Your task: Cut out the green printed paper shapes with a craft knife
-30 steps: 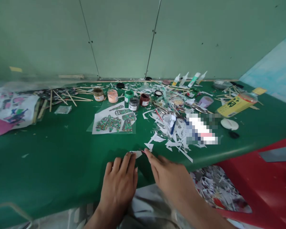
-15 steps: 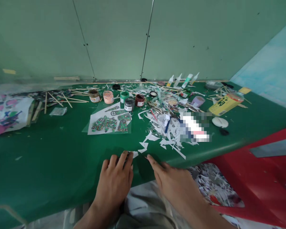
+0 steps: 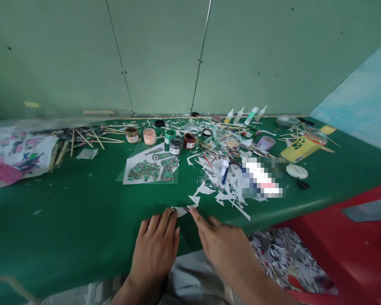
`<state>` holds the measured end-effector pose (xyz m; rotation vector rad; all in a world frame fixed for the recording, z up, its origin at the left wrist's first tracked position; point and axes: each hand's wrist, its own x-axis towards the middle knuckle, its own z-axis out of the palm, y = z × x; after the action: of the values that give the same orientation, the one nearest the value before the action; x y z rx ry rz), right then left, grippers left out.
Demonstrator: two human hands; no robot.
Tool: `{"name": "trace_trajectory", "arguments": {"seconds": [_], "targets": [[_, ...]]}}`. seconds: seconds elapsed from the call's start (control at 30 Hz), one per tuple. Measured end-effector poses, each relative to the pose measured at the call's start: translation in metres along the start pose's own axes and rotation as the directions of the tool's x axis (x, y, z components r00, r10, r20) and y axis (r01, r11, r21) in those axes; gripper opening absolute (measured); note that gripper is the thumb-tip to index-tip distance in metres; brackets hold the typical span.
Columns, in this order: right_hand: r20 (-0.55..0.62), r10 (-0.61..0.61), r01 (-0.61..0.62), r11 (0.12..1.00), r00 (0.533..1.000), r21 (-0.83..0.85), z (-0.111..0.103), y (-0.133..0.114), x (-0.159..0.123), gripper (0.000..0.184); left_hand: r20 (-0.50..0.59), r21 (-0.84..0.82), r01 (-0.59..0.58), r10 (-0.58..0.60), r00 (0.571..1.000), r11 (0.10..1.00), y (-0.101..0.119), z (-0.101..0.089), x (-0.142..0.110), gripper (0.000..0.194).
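Note:
My left hand [image 3: 157, 241] lies palm down near the table's front edge, with fingers bent and close together. Their tips press a small piece of paper [image 3: 180, 212] to the green surface and cover most of it. From its right side my right hand [image 3: 220, 241] reaches in, closed, the index finger stretched along a thin craft knife [image 3: 187, 209]. Only the knife's dark tip and a bit of reddish shaft show; its tip is at the paper's right end. White paper scraps [image 3: 195, 200] lie just beyond the fingertips.
Behind the hands a printed sheet [image 3: 130, 176] lies under clear film, near open paint jars [image 3: 175, 146]. A heap of paper cuttings [image 3: 231, 186] spreads to the right. Glue bottles [image 3: 250, 115] stand at the wall. A yellow-labelled jar [image 3: 303, 147] lies tipped over. Below right is a red container [image 3: 352, 254] of scraps.
The right hand and knife drew slightly away from the paper half a second ago, and are now back against its right end. The left hand stays on the paper. The view has shifted slightly.

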<state>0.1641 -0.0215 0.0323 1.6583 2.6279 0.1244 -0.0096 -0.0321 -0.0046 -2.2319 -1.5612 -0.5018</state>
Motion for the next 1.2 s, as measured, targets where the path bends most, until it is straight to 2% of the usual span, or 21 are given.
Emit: {"name": "trace_trajectory", "arguments": {"seconds": [0.17,0.3,0.4,0.67,0.87,1.2], "targets": [[0.026,-0.032,0.033,0.999,0.999,-0.023,0.008,-0.001,0.004,0.057,0.002,-0.014,0.01,-0.01,1.0,1.0,-0.001,-0.001,-0.003,0.029],[-0.029,-0.028,0.028,1.0,0.999,0.011,0.005,0.011,-0.006,0.051,-0.011,-0.028,-0.004,0.003,1.0,1.0,-0.004,-0.002,-0.004,0.029],[-0.048,0.006,-0.005,1.0,0.999,0.02,0.0,0.007,-0.001,0.051,-0.036,-0.029,-0.015,0.014,0.999,0.999,-0.005,-0.001,-0.006,0.03],[0.063,0.051,-0.056,0.996,0.997,0.065,-0.001,-0.024,0.018,0.054,-0.051,-0.062,0.031,-0.034,0.998,0.998,-0.002,-0.002,-0.004,0.03],[0.179,0.056,-0.062,0.998,0.982,0.028,-0.005,-0.025,0.017,0.059,-0.047,-0.054,-0.014,0.011,0.999,0.998,-0.001,0.0,-0.004,0.033],[0.222,0.047,-0.047,0.999,0.974,-0.001,-0.002,-0.025,0.008,0.069,-0.032,-0.008,-0.055,0.055,0.998,0.998,-0.005,0.003,-0.004,0.034]]}}
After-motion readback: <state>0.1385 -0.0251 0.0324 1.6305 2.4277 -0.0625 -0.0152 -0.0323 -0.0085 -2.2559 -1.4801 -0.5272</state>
